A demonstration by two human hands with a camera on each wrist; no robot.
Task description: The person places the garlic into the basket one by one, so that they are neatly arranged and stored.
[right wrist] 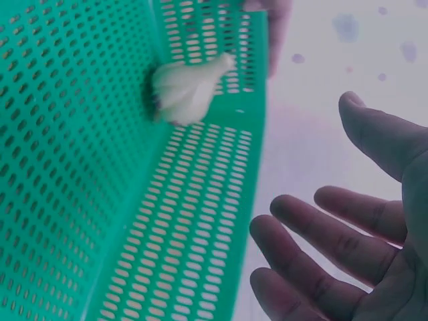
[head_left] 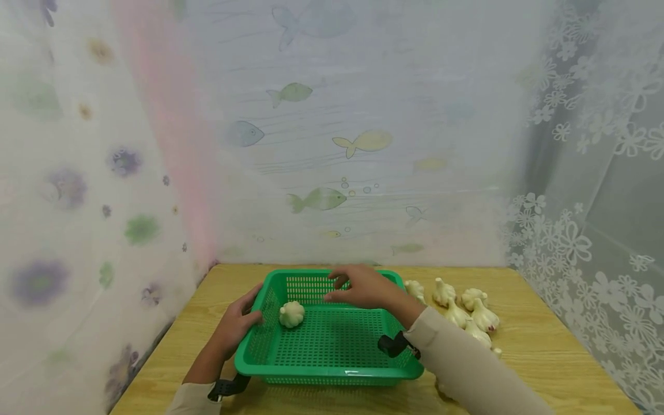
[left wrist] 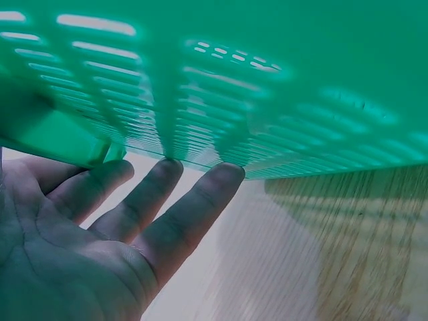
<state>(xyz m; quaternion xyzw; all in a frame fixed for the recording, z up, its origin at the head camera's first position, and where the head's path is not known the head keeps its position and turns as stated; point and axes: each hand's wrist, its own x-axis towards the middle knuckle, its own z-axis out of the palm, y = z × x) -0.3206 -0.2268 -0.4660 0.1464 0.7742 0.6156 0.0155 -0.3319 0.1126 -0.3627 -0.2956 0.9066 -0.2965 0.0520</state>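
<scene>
A green plastic basket (head_left: 332, 372) with slotted walls stands on the wooden table. One garlic bulb (head_left: 292, 314) lies inside it near the left wall, and the right wrist view shows the same garlic bulb (right wrist: 187, 90) in a corner. My left hand (head_left: 236, 323) grips the basket's left rim, thumb over the top. In the left wrist view the fingers (left wrist: 194, 207) press the outer wall. Above the back part of the basket hovers my right hand (head_left: 363, 286), its fingers spread and loosely bent, holding nothing.
Several garlic bulbs (head_left: 485, 316) lie in a group on the table (head_left: 539, 346) right of the basket, partly behind the right sleeve (head_left: 467, 363). Patterned curtains (head_left: 363, 144) hang behind the table and along both sides.
</scene>
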